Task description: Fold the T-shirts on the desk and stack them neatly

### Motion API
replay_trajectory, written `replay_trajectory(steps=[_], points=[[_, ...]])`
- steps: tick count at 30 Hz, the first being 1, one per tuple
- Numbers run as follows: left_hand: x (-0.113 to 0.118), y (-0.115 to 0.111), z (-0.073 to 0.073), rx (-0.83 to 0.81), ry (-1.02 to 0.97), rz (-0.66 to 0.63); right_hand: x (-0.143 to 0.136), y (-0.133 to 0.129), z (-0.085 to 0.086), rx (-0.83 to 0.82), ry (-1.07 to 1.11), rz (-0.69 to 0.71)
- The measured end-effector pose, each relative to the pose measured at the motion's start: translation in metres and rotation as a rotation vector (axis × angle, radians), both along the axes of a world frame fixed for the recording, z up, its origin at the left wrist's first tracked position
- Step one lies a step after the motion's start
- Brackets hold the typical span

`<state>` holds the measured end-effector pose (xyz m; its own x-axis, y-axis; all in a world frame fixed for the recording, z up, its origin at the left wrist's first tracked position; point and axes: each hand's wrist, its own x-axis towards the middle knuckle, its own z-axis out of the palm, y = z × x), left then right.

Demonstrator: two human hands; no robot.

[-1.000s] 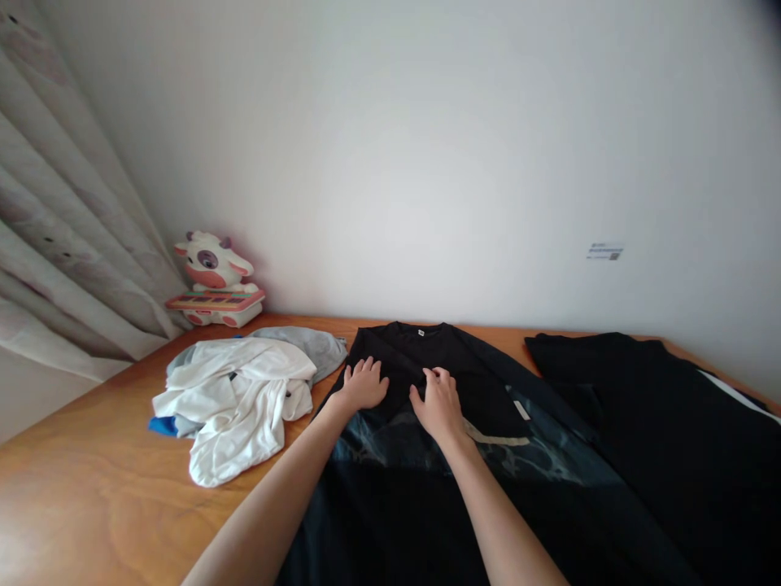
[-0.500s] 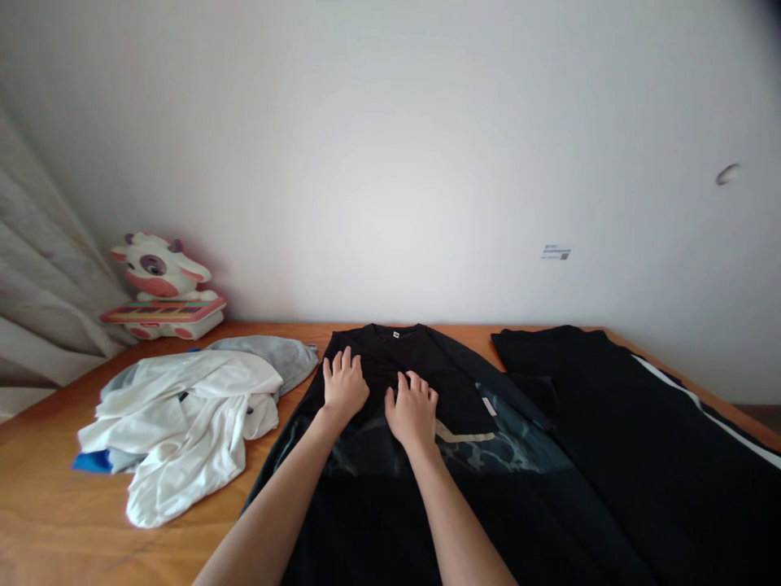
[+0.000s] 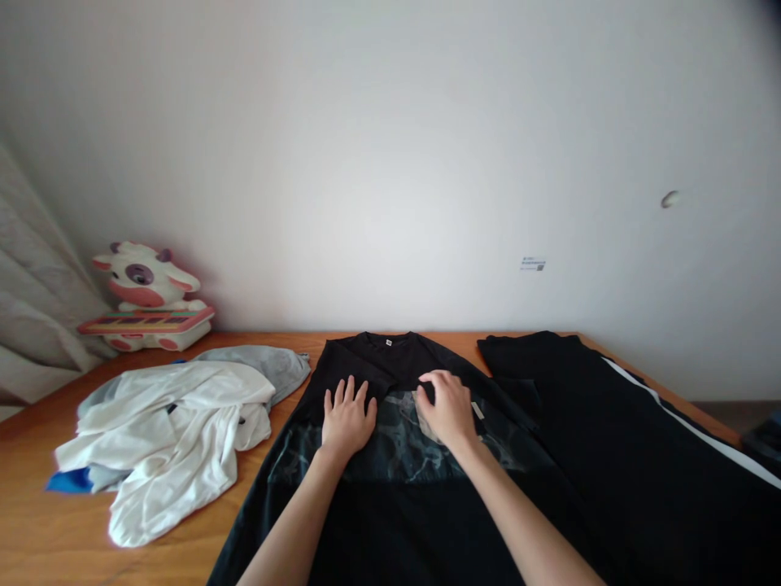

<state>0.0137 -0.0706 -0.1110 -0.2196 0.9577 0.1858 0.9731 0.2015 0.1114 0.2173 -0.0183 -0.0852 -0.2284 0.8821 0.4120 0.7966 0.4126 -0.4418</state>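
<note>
A black long-sleeved shirt (image 3: 403, 521) lies spread face up, its collar toward the wall and a dark patterned band across the chest. My left hand (image 3: 347, 417) rests flat on the left side of that band, fingers spread. Over the right side of the chest is my right hand (image 3: 448, 407), fingers curved with a gap between thumb and forefinger. It holds nothing that I can see; whether its fingertips touch the cloth is hard to tell. A small white tag (image 3: 477, 411) shows just right of it.
Black clothing with a white stripe (image 3: 610, 439) lies at the right, against the shirt. Crumpled white and grey clothes (image 3: 183, 415) are heaped at the left on the wooden table (image 3: 37, 537). A cow-shaped toy keyboard (image 3: 150, 301) stands behind them, near the curtain and wall.
Both hands have come down the shirt toward me, and the right one has shifted rightward with its fingers more curved. The patterned band is more exposed. The camera view has moved slightly.
</note>
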Motion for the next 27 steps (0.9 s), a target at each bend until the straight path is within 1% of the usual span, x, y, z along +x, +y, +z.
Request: replay_trajectory(steps=[2, 3, 5, 6, 9, 11, 13, 15, 17, 19, 20, 21, 22, 23, 25, 27], points=[[0.001, 0.000, 0.000, 0.008, -0.011, -0.005, 0.039, 0.007, 0.012, 0.082, -0.146, -0.129], [0.001, 0.001, 0.000, 0.013, -0.012, -0.004, 0.058, 0.012, 0.016, 0.072, -0.215, -0.199], [0.001, 0.001, -0.002, 0.024, -0.012, 0.002, 0.088, 0.026, 0.022, -0.040, -0.332, -0.286], [0.001, 0.001, -0.002, 0.028, -0.013, 0.006, 0.099, 0.034, 0.024, -0.120, -0.363, -0.296], [0.001, 0.001, -0.003, 0.039, -0.021, 0.012, 0.117, 0.066, 0.028, -0.316, -0.376, -0.249], [0.001, 0.000, -0.002, 0.040, -0.027, 0.011, 0.121, 0.091, 0.033, -0.388, -0.355, -0.225], [0.001, 0.000, 0.000, 0.036, -0.037, 0.011, 0.124, 0.115, 0.040, -0.436, -0.327, -0.233], [0.002, -0.001, 0.001, 0.032, -0.050, 0.010, 0.131, 0.134, 0.048, -0.459, -0.293, -0.285], [0.002, -0.001, 0.002, 0.029, -0.059, 0.013, 0.143, 0.146, 0.056, -0.461, -0.267, -0.383], [0.002, -0.001, 0.003, 0.026, -0.063, 0.017, 0.159, 0.148, 0.061, -0.473, -0.259, -0.480], [0.002, -0.001, 0.003, 0.024, -0.064, 0.017, 0.168, 0.146, 0.062, -0.504, -0.237, -0.501], [0.002, -0.001, 0.003, 0.022, -0.066, 0.017, 0.177, 0.143, 0.061, -0.556, -0.192, -0.491], [0.002, 0.000, 0.003, 0.019, -0.066, 0.015, 0.187, 0.138, 0.060, -0.622, -0.126, -0.453], [0.002, 0.000, 0.003, 0.017, -0.065, 0.015, 0.195, 0.132, 0.057, -0.693, -0.047, -0.391], [0.002, 0.000, 0.003, 0.012, -0.061, 0.018, 0.208, 0.120, 0.049, -0.806, 0.102, -0.222], [0.003, 0.000, 0.003, 0.008, -0.062, 0.022, 0.216, 0.112, 0.041, -0.843, 0.179, -0.091]])
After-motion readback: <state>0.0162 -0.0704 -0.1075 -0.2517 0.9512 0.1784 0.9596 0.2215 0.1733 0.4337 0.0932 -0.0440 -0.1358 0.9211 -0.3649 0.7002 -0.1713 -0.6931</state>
